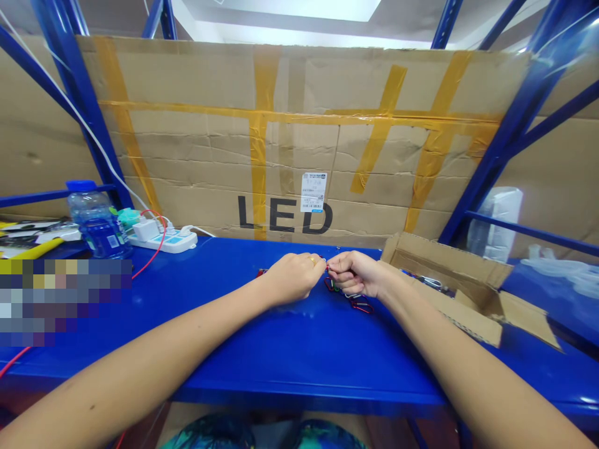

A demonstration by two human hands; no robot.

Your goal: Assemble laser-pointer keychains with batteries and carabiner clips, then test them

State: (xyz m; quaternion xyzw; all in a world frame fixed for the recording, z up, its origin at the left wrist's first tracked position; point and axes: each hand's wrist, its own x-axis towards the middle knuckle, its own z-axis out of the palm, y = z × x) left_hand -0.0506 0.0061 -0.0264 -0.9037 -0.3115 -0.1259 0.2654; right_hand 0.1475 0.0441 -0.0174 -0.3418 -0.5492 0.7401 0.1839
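inspection at the bench found the left hand [294,279] and right hand [356,274] closed and meeting above a blue steel shelf [299,358], their fingertips pressed together and pinching a small item [326,265] between them. the item showed a glint of metal and a touch of red, but was too small to identify. a gold ring [312,260] was worn on the left hand. a red clip [362,306] and a dark green clip [330,285] lay loose on the shelf just below the right hand, with a red piece [261,272] just beside the left hand. risks noted: a slackened pinch could drop the item among the loose clips, and a careless sweep of the right forearm could knock clips into the nearby open box. a red cable [156,255] ran across the shelf from the area of a white power strip [175,242]; snagging it could topple the water bottle [97,224] beside the strip and wet the outlets. the bottle was capped in blue and held water. the box [444,293] stood with flaps spread, a metal item [433,283] inside, its type unclear.
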